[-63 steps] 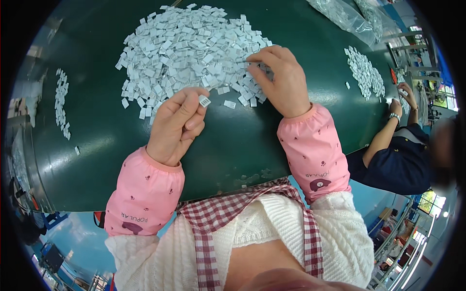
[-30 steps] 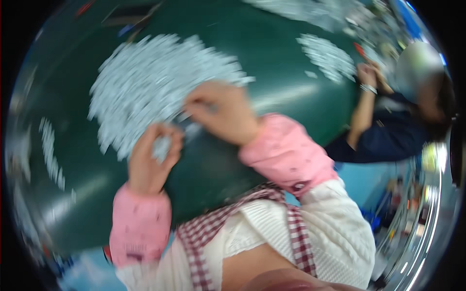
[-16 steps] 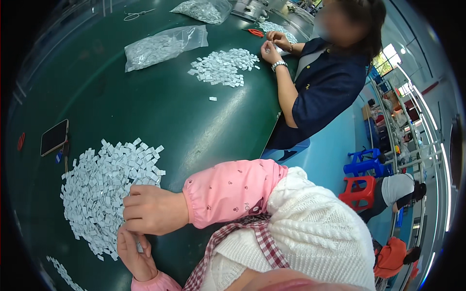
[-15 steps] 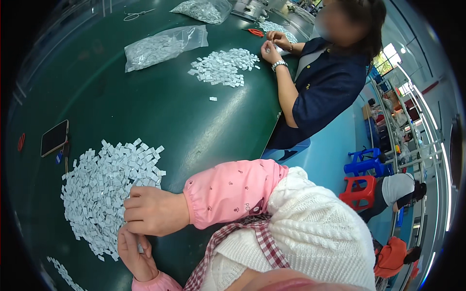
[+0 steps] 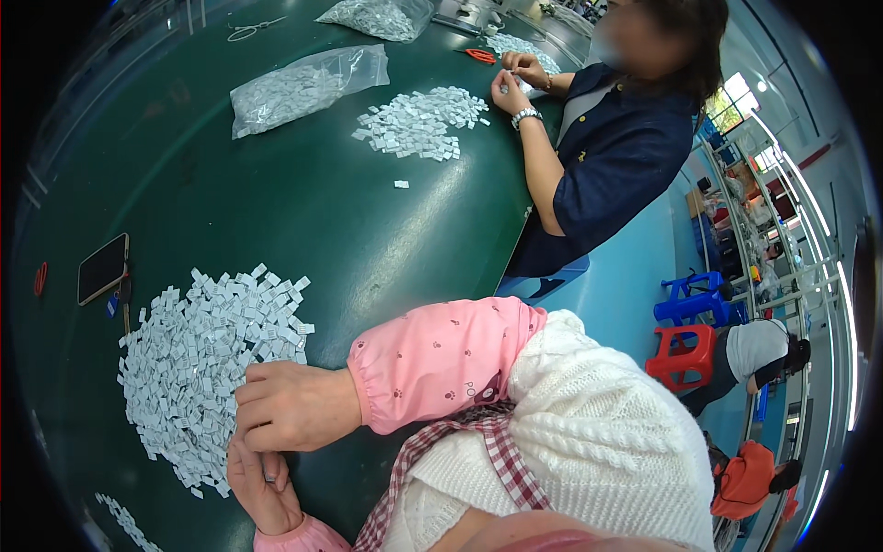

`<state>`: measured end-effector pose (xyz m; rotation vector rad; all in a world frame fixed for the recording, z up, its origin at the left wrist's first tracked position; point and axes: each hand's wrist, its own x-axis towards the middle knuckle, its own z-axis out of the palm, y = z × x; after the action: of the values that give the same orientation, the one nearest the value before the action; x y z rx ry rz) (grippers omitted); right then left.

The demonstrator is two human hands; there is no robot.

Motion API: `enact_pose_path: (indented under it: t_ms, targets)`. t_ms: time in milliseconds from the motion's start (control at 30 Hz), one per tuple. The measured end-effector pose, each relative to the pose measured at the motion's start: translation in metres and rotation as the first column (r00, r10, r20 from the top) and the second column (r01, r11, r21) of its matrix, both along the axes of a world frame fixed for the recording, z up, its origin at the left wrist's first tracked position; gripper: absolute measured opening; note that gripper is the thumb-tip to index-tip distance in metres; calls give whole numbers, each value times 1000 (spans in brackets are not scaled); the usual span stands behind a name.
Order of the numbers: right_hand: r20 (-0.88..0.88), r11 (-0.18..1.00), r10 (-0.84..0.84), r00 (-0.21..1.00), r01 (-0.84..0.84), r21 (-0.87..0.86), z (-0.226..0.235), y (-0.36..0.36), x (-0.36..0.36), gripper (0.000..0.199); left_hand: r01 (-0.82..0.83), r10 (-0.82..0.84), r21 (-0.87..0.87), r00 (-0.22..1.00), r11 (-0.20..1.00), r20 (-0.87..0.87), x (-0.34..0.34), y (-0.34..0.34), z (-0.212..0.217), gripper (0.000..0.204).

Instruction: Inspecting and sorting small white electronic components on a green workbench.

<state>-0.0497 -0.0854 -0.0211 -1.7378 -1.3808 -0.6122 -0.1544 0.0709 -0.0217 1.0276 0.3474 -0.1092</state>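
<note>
My right hand is closed, its fingertips bent down and meeting the fingers of my left hand at the near edge of a large pile of small white rectangular pieces. My left hand is curled below it, with a small pale piece showing between its fingers. Whatever the right fingertips pinch is hidden behind the hand. Pink sleeve covers reach both wrists.
A phone, a blue-tagged tool and red-handled snips lie beyond the pile. Farther off are a clear bag of pieces, a smaller pile and scissors. A co-worker handles something small at the table edge.
My hands stay together at the pile, with only slight finger movement. The whole view has shifted a little. The co-worker's hands remain close together.
</note>
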Motion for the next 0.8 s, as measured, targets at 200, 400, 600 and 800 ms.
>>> enact_pose_path:
  t_ms: [200, 400, 600, 800]
  targets:
    - [-124, 991, -132, 983, 132, -8, 4, -9, 18, 13, -9, 10, -37, 1000, 999, 26, -3, 5, -3, 23]
    - [-26, 857, -482, 876, 465, -222, -7, -24, 42, 14, -18, 21, -103, 999, 994, 31, -3, 3, -4, 22]
    - [18, 792, -531, 847, 504, -345, -13, -23, 44, 13, 1, 7, -145, 998, 989, 59, -3, 3, -4, 21]
    - [1, 783, -552, 834, 519, -342, -17, -21, 45, 10, 13, -4, -124, 997, 992, 71, -2, 3, -3, 21]
